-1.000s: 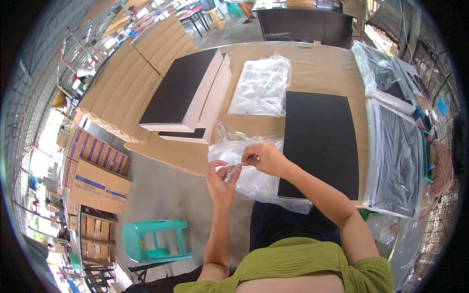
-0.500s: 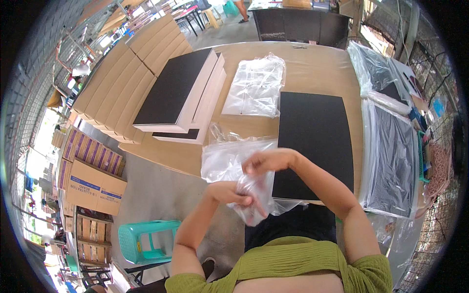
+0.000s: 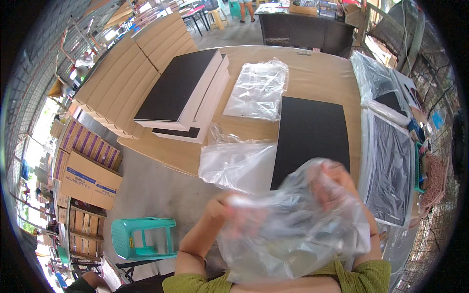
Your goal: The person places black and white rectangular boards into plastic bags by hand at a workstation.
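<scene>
A clear plastic bag (image 3: 293,229) is spread wide in front of my body, smeared by motion. My left hand (image 3: 227,210) grips its left side, fingers partly blurred behind the film. At the upper right of the bag, my right hand (image 3: 332,183) holds the plastic and shows through it; whether its fingers are inside or behind the film I cannot tell. Beyond the bag a black board (image 3: 312,136) lies flat on the table, its near edge covered by the plastic. Left of this board sits a pile of clear bags (image 3: 239,163) at the table's edge.
Further back on the tan table (image 3: 317,73) lies another stack of clear bags (image 3: 256,90). Black-topped boards (image 3: 178,90) are piled at left beside a row of brown cartons (image 3: 117,83). Plastic-wrapped boards (image 3: 388,161) stand right. A green stool (image 3: 141,239) is on the floor.
The bunched bag between my hands has been opened out wide. My hands have moved apart, the right one going right and nearer to me. Far off, a standing person's legs show more.
</scene>
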